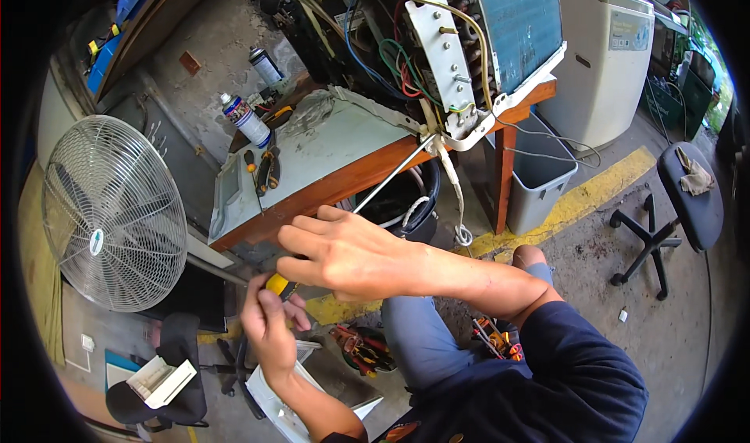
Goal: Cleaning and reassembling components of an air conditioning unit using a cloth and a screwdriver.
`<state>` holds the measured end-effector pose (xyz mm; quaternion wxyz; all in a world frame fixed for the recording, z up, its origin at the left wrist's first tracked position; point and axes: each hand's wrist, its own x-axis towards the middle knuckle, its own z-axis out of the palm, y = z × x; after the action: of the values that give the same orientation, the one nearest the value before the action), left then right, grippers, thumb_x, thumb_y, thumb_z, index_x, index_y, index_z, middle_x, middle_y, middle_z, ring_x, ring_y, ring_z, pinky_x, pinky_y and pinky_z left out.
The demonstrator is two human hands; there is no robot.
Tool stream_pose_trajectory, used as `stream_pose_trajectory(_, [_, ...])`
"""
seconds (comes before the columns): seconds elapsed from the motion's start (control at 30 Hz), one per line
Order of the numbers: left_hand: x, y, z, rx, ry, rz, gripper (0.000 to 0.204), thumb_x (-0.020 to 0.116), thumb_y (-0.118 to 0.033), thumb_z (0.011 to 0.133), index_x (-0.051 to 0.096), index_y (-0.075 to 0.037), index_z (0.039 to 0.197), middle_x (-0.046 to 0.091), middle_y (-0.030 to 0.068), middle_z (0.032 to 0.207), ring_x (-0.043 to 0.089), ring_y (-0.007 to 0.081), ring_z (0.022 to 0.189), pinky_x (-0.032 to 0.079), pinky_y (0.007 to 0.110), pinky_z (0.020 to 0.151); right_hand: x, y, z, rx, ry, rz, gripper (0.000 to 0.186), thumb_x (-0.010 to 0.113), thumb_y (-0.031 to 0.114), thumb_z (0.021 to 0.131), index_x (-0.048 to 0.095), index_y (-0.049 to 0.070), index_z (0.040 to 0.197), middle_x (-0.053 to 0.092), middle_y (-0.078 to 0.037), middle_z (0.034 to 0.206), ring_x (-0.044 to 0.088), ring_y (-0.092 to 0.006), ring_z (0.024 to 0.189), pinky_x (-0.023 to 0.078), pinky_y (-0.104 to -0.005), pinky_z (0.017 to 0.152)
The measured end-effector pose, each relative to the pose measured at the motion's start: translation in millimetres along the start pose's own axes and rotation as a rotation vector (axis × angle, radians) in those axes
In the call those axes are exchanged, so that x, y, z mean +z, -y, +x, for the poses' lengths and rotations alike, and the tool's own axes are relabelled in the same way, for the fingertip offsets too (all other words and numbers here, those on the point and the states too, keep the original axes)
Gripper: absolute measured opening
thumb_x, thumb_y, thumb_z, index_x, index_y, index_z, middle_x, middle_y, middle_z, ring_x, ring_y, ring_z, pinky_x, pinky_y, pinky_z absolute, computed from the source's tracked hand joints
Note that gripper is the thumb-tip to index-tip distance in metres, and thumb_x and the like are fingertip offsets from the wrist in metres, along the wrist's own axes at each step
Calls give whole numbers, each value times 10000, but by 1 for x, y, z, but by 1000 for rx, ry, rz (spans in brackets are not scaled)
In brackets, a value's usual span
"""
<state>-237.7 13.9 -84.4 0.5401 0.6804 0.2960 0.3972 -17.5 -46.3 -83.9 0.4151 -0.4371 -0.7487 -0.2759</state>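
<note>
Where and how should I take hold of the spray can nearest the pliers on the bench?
Probably around the mid-body of the spray can, coming from the front edge of the bench, above the pliers. It stands upright, its body a plain cylinder under a narrower white top, and the pliers lie low near its base.

Two hands; one long screwdriver; two spray cans; one fan; one grey bin; two chairs.

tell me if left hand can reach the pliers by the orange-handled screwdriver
Probably, with a stretch: nothing visible covers the pliers, though the left hand is at the yellow screwdriver handle.
</note>
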Motion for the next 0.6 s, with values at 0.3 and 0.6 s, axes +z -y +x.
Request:
stream_pose_trajectory(0.3, [14,22,20,1027,-202,841,252,658,-198,1059,604,-4,1210,649,113,985,601,173,790,488,273,652,-3,7,-3,82,61,-1,188,719,210,826,630,71,915,589,-88,894,591,-255,775,460,-363,699])
stream_pose_trajectory(0.6, [-17,-2,-6,-52,138,-187,253,706,-133,981,630,-22,1195,644,119,1029,580,218,825,501,347,760,-8,1,-2,10,26,26,167,709,222,854,637,81,908,599,-85,898,592,-256,780,458,-355,712])
